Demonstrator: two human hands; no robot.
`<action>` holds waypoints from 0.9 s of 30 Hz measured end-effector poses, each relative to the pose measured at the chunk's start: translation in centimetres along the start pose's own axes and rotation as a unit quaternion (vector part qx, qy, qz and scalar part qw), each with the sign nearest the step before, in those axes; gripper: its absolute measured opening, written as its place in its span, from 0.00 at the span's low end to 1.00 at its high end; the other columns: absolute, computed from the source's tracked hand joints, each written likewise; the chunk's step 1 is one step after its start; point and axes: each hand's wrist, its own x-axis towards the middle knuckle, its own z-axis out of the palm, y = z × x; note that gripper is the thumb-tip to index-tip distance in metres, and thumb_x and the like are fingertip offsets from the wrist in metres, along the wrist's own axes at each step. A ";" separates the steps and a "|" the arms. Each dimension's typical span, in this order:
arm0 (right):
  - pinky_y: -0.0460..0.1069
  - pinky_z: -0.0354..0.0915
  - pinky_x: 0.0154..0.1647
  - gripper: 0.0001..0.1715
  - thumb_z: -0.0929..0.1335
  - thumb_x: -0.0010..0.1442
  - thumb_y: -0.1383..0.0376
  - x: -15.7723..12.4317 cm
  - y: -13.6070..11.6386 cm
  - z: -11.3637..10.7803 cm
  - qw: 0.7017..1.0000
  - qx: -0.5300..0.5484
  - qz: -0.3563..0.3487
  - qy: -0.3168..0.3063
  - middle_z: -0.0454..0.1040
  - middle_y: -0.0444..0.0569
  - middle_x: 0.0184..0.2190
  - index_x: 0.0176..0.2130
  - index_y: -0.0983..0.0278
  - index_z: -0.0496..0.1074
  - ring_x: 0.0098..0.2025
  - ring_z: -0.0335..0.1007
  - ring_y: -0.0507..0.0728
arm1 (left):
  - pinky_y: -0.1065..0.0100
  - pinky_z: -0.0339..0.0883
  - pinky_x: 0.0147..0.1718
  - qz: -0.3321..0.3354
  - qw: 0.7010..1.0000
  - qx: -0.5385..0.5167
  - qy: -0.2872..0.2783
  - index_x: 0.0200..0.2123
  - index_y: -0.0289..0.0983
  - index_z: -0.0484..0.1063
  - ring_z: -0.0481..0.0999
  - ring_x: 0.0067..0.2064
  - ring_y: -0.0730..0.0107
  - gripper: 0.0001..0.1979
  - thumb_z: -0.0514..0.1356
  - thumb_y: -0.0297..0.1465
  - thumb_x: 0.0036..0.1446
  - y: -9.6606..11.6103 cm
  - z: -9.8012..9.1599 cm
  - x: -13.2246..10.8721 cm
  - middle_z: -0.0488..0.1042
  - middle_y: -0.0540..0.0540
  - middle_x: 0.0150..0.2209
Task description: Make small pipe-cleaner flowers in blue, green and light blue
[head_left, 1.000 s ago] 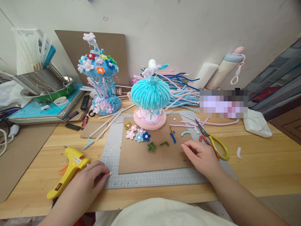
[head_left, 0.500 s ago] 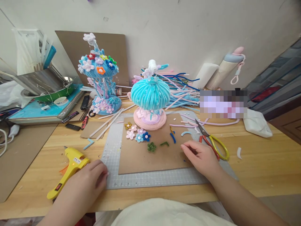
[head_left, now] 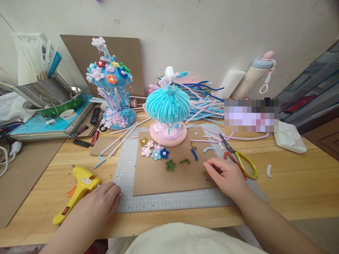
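My left hand (head_left: 107, 197) rests with fingers curled and pressed together at the left edge of the grey cutting mat (head_left: 169, 204), beside the yellow glue gun (head_left: 81, 185). It shows nothing in its grip. My right hand (head_left: 225, 176) lies loosely closed on the right side of the brown board (head_left: 159, 180), beside the scissors (head_left: 235, 153). No object shows in it. A green pipe-cleaner flower (head_left: 170, 165) and a bent green piece (head_left: 184, 161) lie between the hands. Several small flowers (head_left: 156, 154) sit farther left. Behind them stands a turquoise fuzzy dome (head_left: 168, 104) on a pink base (head_left: 168, 135).
At the back left is a blue jellyfish-like figure (head_left: 109, 79) with colourful flowers. Pipe cleaners (head_left: 206, 111) are heaped behind the dome. A metal pot (head_left: 43, 93) stands far left; a bottle (head_left: 254, 76) leans against the wall at right. White sticks (head_left: 123, 139) cross the mat's edge.
My left hand has turned slightly palm-down, its fingers lower against the table. The right hand stays in place. The view has shifted slightly; the objects on the board lie as before.
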 end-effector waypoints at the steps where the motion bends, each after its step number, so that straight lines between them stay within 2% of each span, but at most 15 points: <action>1: 0.45 0.56 0.23 0.14 0.62 0.61 0.61 0.0 0.0 0.0 1.000 -0.002 -0.001 -0.002 0.66 0.42 0.20 0.26 0.63 0.67 0.23 0.61 0.51 | 0.65 0.64 0.33 0.003 1.000 -0.002 -0.019 0.29 0.39 0.70 0.72 0.31 0.66 0.12 0.48 0.30 0.57 -0.1 0.0 0.0 0.72 0.47 0.31; 3: 0.45 0.57 0.24 0.14 0.62 0.61 0.62 0.0 -0.1 0.0 1.000 -0.004 -0.004 -0.001 0.66 0.42 0.20 0.26 0.63 0.67 0.23 0.61 0.51 | 0.62 0.65 0.35 0.008 0.998 -0.001 -0.054 0.31 0.38 0.69 0.72 0.33 0.64 0.13 0.46 0.31 0.58 -0.3 -0.1 0.1 0.72 0.45 0.33; 12: 0.45 0.57 0.24 0.14 0.61 0.61 0.61 0.0 0.0 0.1 1.000 -0.007 -0.001 -0.007 0.66 0.43 0.21 0.26 0.63 0.67 0.24 0.61 0.51 | 0.63 0.64 0.35 -0.014 0.993 -0.039 -0.109 0.32 0.40 0.67 0.72 0.35 0.64 0.12 0.45 0.33 0.59 -0.1 -0.9 0.7 0.71 0.46 0.35; 27: 0.45 0.56 0.24 0.15 0.61 0.61 0.61 0.1 -0.2 0.1 1.000 -0.016 -0.011 -0.005 0.66 0.42 0.19 0.25 0.63 0.67 0.23 0.61 0.51 | 0.66 0.61 0.30 -0.019 0.996 -0.046 -0.074 0.26 0.39 0.69 0.71 0.31 0.65 0.11 0.48 0.28 0.54 0.2 -1.2 1.1 0.73 0.48 0.29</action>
